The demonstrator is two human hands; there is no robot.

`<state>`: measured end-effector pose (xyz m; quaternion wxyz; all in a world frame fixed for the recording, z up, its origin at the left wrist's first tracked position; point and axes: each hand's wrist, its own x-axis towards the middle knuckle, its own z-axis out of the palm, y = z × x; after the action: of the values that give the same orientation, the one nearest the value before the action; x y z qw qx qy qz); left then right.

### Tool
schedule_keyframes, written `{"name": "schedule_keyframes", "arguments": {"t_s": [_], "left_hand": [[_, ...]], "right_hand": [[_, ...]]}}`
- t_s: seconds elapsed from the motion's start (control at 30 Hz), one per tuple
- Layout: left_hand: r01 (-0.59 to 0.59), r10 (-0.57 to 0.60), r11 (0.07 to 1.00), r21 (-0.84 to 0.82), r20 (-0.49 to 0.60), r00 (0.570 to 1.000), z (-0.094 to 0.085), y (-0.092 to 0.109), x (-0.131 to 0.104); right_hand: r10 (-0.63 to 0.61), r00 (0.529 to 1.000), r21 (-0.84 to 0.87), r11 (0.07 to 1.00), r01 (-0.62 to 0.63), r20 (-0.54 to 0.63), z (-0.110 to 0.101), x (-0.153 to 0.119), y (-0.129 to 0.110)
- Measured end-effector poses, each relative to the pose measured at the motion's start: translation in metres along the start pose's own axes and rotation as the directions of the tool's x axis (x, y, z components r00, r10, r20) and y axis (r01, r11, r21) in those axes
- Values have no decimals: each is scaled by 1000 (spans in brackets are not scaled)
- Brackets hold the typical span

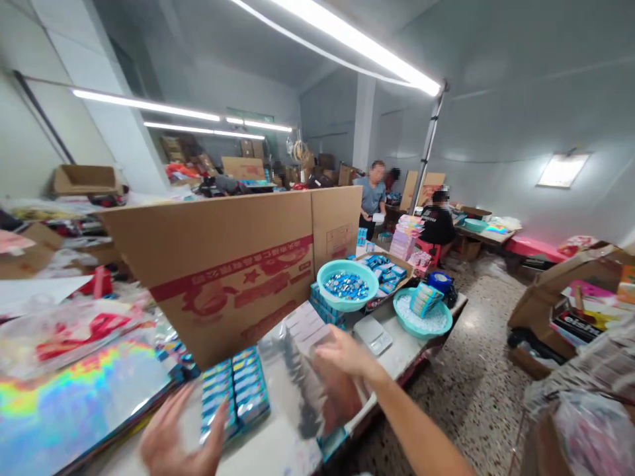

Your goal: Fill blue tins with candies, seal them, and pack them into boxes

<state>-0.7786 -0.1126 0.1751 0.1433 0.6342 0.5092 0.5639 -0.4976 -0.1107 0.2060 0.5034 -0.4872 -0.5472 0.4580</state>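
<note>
My left hand (181,433) is spread with its fingers apart, beside the left edge of a block of small blue packets (235,390) on the table. My right hand (342,354) has its fingers bent together at the edge of a clear plastic sheet or bag (302,383), which is blurred; what exactly lies between the fingertips is hard to make out. Pale boxes (307,324) stand just behind the right hand. A turquoise basin (325,291) of blue wrapped pieces rests beyond, and another basin (439,329) holds white pieces and a blue pack.
A large cardboard sheet (248,264) stands upright behind the packets. The scale (372,335) sits between the basins and my right hand. Shiny rainbow film (94,403) lies at left. Two people (372,192) (436,221) are farther back, near a lamp pole (427,145).
</note>
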Motion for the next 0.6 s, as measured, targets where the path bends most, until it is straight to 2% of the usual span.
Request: {"name": "schedule_keyframes", "arguments": {"t_s": [0.03,0.07,0.1,0.13,0.17,0.2,0.23,0.33,0.47,0.53,0.6], "left_hand": [[-115,116,993,-24,37,993,3,9,11],[-197,207,977,-79,155,966,7,19,20],[-223,254,965,-135,291,922,12,30,28],[-206,272,959,-192,435,858,19,40,34],[-168,287,953,-253,564,774,25,49,40],[-124,292,949,-290,659,694,32,55,45],[-73,281,950,-305,723,631,37,60,49],[69,176,964,-256,812,556,43,65,55],[82,45,992,-92,889,455,39,58,54],[103,25,992,-76,904,426,38,55,51],[213,18,970,-116,911,413,40,55,47]], "right_hand": [[41,995,-79,996,-34,91,-3,-3,-4],[79,981,-149,987,-52,177,-4,-6,-8],[112,967,-198,978,-67,229,-5,-9,-13],[147,952,-257,963,-77,268,-5,-10,-18],[180,930,-329,942,-69,321,-4,-11,-23],[183,913,-382,924,-33,364,-4,-12,-27],[174,895,-410,912,11,410,-4,-12,-31],[162,858,-453,887,89,486,-2,-17,-35],[138,881,-539,829,147,453,2,-27,-28],[10,922,-569,789,230,387,5,-31,-21],[-197,936,-583,739,337,292,9,-36,-13]]}}
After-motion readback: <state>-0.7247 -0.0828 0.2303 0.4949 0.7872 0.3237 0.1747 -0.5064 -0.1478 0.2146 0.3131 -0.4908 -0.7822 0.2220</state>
